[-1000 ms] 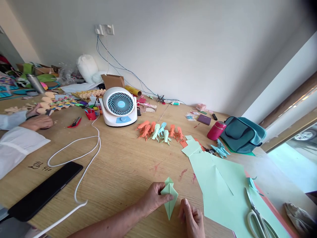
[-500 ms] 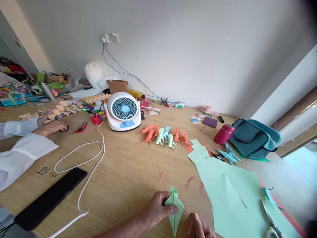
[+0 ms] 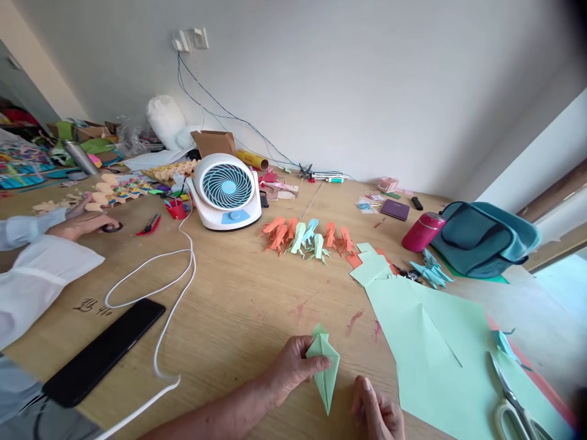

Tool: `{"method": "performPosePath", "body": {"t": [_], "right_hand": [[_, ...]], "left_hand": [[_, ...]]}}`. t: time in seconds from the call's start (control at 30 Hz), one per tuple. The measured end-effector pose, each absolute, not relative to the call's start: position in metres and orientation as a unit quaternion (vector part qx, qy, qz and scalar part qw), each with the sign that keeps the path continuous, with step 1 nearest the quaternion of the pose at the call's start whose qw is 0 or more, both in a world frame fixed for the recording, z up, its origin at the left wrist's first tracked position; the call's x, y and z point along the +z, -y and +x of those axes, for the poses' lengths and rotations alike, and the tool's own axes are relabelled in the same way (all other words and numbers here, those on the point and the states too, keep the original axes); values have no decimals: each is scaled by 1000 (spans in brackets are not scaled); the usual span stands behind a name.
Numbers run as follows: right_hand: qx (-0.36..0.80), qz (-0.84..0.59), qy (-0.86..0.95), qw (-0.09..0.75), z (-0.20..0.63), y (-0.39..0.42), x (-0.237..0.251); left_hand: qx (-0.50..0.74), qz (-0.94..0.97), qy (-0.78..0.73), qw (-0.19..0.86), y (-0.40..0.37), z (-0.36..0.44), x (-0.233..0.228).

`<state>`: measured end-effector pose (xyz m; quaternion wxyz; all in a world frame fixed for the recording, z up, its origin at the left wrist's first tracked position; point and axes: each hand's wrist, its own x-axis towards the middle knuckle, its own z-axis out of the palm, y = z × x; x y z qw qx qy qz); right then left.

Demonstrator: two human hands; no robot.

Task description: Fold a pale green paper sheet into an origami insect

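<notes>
A light green folded paper (image 3: 326, 380) is pinched between the thumb and fingers of my left hand (image 3: 296, 366), its long point facing down toward me. My right hand (image 3: 376, 409) is curled closed just right of the paper, apart from it, and nothing shows in its fingers. Beyond my hands stands a row of small folded paper figures (image 3: 300, 238) in orange, pale green and light blue. To the right lies a large sheet of light green paper (image 3: 426, 360), with scissors (image 3: 513, 403) on its near right part.
A white fan (image 3: 227, 192) stands back left. A white cable (image 3: 192, 269) loops near a black phone (image 3: 107, 354). Another person's hand (image 3: 85, 226) is at the left, by black scissor handles. A pink flask (image 3: 424, 232) and a teal bag (image 3: 486, 238) stand at the right.
The view has tilted down slightly. My left hand still pinches the green folded paper, and my right hand remains curled beside it. The paper's shape looks the same.
</notes>
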<state>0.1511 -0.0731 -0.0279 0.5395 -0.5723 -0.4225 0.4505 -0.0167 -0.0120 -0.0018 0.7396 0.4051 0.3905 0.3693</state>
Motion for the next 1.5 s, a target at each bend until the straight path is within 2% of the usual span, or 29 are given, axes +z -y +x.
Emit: {"method": "performPosePath", "body": {"t": [0.23, 0.43, 0.6, 0.87, 1.3, 1.5], "right_hand": [[455, -566, 454, 517, 158, 73, -27], [464, -595, 474, 453, 161, 74, -15], [462, -540, 544, 446, 156, 73, -4], [454, -553, 573, 400, 158, 69, -29], [481, -550, 531, 430, 155, 68, -14], [478, -566, 499, 450, 154, 67, -12]], "left_hand": [[378, 390, -397, 740, 11, -14, -5], [379, 352, -412, 750, 3, -13, 3], [378, 384, -398, 742, 3, -8, 12], [338, 442, -412, 722, 7, 10, 24], [334, 523, -419, 663, -6, 12, 17], [314, 521, -380, 697, -7, 11, 23]]}}
